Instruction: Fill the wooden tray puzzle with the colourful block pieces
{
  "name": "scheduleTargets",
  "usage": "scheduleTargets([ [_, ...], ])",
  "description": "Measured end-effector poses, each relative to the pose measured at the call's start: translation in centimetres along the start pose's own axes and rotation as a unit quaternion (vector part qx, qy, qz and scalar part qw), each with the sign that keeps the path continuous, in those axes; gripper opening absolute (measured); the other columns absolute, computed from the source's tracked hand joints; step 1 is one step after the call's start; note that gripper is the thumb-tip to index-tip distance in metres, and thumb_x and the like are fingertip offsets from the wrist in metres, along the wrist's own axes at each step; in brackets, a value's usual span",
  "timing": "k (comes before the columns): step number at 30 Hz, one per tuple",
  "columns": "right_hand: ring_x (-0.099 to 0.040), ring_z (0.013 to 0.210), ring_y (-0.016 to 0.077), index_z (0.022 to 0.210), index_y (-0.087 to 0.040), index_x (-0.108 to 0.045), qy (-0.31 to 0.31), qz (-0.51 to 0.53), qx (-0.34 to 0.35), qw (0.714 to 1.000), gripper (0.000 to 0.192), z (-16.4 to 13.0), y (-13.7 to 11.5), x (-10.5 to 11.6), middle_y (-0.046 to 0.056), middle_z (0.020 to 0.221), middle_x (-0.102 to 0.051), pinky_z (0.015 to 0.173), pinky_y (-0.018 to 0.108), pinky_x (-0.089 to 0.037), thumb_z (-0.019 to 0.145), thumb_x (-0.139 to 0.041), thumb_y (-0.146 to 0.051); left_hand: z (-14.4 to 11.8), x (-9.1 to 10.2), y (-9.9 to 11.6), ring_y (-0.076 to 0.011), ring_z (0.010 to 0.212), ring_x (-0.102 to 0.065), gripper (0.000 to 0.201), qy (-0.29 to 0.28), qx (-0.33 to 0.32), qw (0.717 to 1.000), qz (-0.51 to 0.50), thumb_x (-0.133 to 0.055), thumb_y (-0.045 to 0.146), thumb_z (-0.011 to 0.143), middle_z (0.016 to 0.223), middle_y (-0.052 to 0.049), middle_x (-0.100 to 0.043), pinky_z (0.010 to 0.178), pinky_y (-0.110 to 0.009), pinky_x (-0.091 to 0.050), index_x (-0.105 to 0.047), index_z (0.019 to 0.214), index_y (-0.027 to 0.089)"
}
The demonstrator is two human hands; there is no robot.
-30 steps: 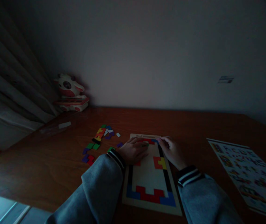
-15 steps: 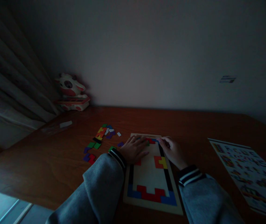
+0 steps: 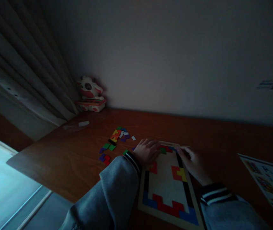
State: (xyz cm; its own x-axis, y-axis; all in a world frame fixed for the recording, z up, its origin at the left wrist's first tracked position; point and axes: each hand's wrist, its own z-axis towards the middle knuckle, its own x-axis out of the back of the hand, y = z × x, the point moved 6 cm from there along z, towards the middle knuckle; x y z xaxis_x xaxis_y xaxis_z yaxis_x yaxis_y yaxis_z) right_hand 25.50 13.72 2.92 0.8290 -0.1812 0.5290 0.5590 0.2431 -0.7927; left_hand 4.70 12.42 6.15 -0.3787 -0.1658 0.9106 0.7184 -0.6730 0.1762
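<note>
A wooden puzzle board (image 3: pixel 164 179) in a light frame lies on the table, with coloured flat pieces along its sides and bare wood in the middle. My left hand (image 3: pixel 148 151) lies palm down over its upper left part, fingers stretched out and covering some pieces. At the upper right corner, the thumb and forefinger of my right hand (image 3: pixel 194 163) close on the frame beside a blue piece. A green piece (image 3: pixel 163 150) shows between the hands. Lower down are a yellow piece (image 3: pixel 181 174), a red piece (image 3: pixel 159 204) and a blue corner piece (image 3: pixel 189 217).
Loose pieces (image 3: pixel 114 136) in several colours lie left of the board on the brown table (image 3: pixel 79 166). A white cow toy (image 3: pixel 91 95) stands at the back left by the curtain (image 3: pixel 36 70). A printed sheet (image 3: pixel 268 179) lies at the right.
The view has turned left, so everything sits further right. My left hand's fingers look less spread. My right hand remains at the board's upper right corner.
</note>
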Motion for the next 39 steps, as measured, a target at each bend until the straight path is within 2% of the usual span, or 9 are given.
scheduleTargets([
  [4,-0.068,0.079,0.0267,0.087,-0.023,-0.069,-0.007,0.013,-0.026,1.000,0.046,0.0,0.4,-0.1,0.010,0.087,-0.073,0.068,0.037,-0.053,0.082,-0.051,-0.065,-0.5,1.3,-3.8,-0.0331,0.109,-0.054,0.028,-0.011,0.199,0.976,0.086,-0.048,0.024,0.092,0.125,-0.017,-0.057,0.091,-0.051,-0.047,-0.060,0.117,0.016],
  [6,-0.069,0.080,0.0273,0.088,-0.023,-0.069,-0.018,0.020,-0.037,0.999,0.047,0.0,0.6,-0.2,0.010,0.087,-0.074,0.069,0.038,-0.053,0.081,-0.051,-0.066,-1.0,2.2,-5.3,-0.0338,0.105,-0.057,0.022,-0.038,0.247,0.962,0.111,-0.052,0.021,0.089,0.117,-0.017,-0.059,0.086,-0.049,-0.050,-0.064,0.107,0.015],
  [11,-0.069,0.079,0.0276,0.088,-0.023,-0.068,-0.019,0.001,-0.054,0.998,0.049,0.1,1.0,0.0,0.010,0.091,-0.074,0.066,0.038,-0.054,0.080,-0.049,-0.068,-3.9,5.8,-7.6,-0.0260,0.085,-0.066,0.017,-0.062,0.286,0.947,0.135,-0.051,0.022,0.089,0.092,-0.012,-0.067,0.075,-0.038,-0.054,-0.067,0.085,0.016],
  [16,-0.070,0.079,0.0271,0.087,-0.023,-0.069,-0.022,-0.003,-0.050,0.998,0.047,0.1,1.0,0.0,0.009,0.090,-0.074,0.067,0.036,-0.054,0.079,-0.051,-0.066,-9.8,9.0,-9.2,-0.0241,0.086,-0.068,0.019,-0.025,0.347,0.922,0.168,-0.052,0.031,0.091,0.098,-0.008,-0.071,0.075,-0.033,-0.054,-0.068,0.095,0.021],
  [20,-0.070,0.076,0.0261,0.088,-0.022,-0.069,-0.028,-0.005,-0.052,0.998,0.045,0.0,0.9,0.0,0.009,0.085,-0.075,0.065,0.034,-0.053,0.081,-0.051,-0.063,-13.6,9.1,-10.2,-0.0247,0.102,-0.066,0.028,-0.026,0.370,0.914,0.165,-0.052,0.041,0.092,0.113,-0.005,-0.070,0.084,-0.031,-0.051,-0.064,0.113,0.025],
  [25,-0.070,0.079,0.0259,0.087,-0.022,-0.069,-0.024,-0.016,-0.036,0.999,0.046,0.0,0.4,0.3,0.009,0.088,-0.074,0.067,0.034,-0.052,0.082,-0.049,-0.063,-15.5,8.0,-11.8,-0.0251,0.104,-0.066,0.031,-0.037,0.400,0.904,0.145,-0.050,0.038,0.094,0.115,-0.005,-0.070,0.085,-0.033,-0.051,-0.061,0.120,0.026],
  [34,-0.067,0.074,0.0227,0.091,-0.020,-0.068,-0.030,-0.006,-0.002,1.000,0.047,0.0,0.6,-0.1,0.009,0.086,-0.072,0.066,0.032,-0.051,0.087,-0.046,-0.062,-14.5,7.7,-12.0,-0.0255,0.098,-0.068,0.032,-0.015,0.350,0.923,0.159,-0.046,0.019,0.092,0.111,-0.008,-0.071,0.085,-0.036,-0.053,-0.064,0.118,0.019],
  [36,-0.066,0.072,0.0222,0.089,-0.019,-0.068,-0.030,0.000,0.000,1.000,0.049,0.0,0.5,-0.2,0.009,0.084,-0.071,0.063,0.032,-0.050,0.087,-0.045,-0.063,-13.5,8.0,-10.4,-0.0234,0.095,-0.069,0.031,0.030,0.293,0.946,0.137,-0.046,0.020,0.092,0.108,-0.008,-0.072,0.084,-0.033,-0.054,-0.066,0.116,0.020],
  [39,-0.066,0.072,0.0223,0.089,-0.019,-0.067,-0.024,0.004,0.007,1.000,0.049,-0.1,0.3,-0.1,0.009,0.084,-0.071,0.064,0.032,-0.049,0.088,-0.045,-0.062,-10.8,8.2,-5.8,-0.0178,0.089,-0.069,0.025,0.115,0.142,0.982,0.044,-0.049,0.026,0.095,0.100,-0.005,-0.074,0.081,-0.027,-0.055,-0.068,0.110,0.022],
])
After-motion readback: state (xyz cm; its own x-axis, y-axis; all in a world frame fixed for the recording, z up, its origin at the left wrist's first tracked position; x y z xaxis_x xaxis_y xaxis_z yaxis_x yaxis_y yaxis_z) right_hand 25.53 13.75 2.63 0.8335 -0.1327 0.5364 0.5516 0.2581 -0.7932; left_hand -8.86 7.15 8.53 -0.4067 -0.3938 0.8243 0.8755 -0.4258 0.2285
